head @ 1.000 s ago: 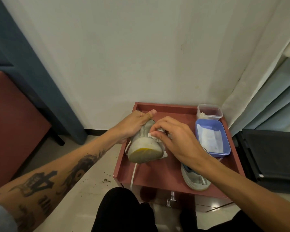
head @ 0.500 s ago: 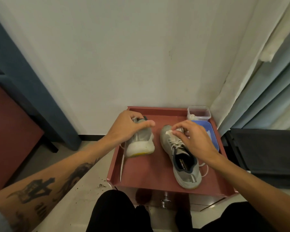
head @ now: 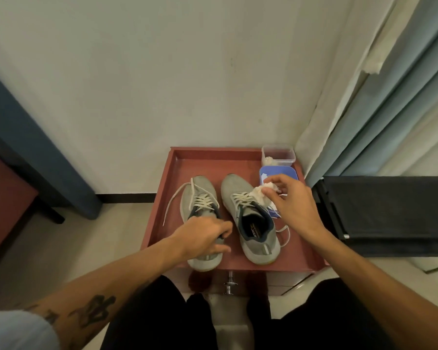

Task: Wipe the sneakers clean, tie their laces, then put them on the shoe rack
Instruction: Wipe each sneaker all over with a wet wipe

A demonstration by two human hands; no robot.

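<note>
Sneakers of grey mesh with white laces, both sole-down on the red-brown rimmed bench (head: pixel 228 162), toes toward the wall. Left sneaker (head: pixel 200 198) directly under the left hand (head: pixel 202 238); fingers (head: pixel 220 227) curled round its heel collar, thumb against the inner side. Right sneaker (head: pixel 248 218) just inward of those fingers, apart from them, untouched.

Changed within the last second: left sneaker no longer tipped up with its sole toward the camera and rubbed, but set flat beside its partner, grip shifted from toe to heel. Right hand (head: pixel 293 205) lifted clear of both shoes, fingertips pinching a crumpled white tissue wad (head: pixel 261 194) above the right sneaker's lacing, just short of the shallow blue plastic tray (head: pixel 281 171). Small clear plastic box (head: pixel 278 155) beyond those fingers, in the far corner.

Probably means wiping of the left sneaker finished, with either the right sneaker next or the wad headed for the tray. Untied on both: one long lace end (head: pixel 175 198) trailing away from the left fingers toward the bench rim, another looped near the right wrist. Tying and racking not yet begun.
</note>
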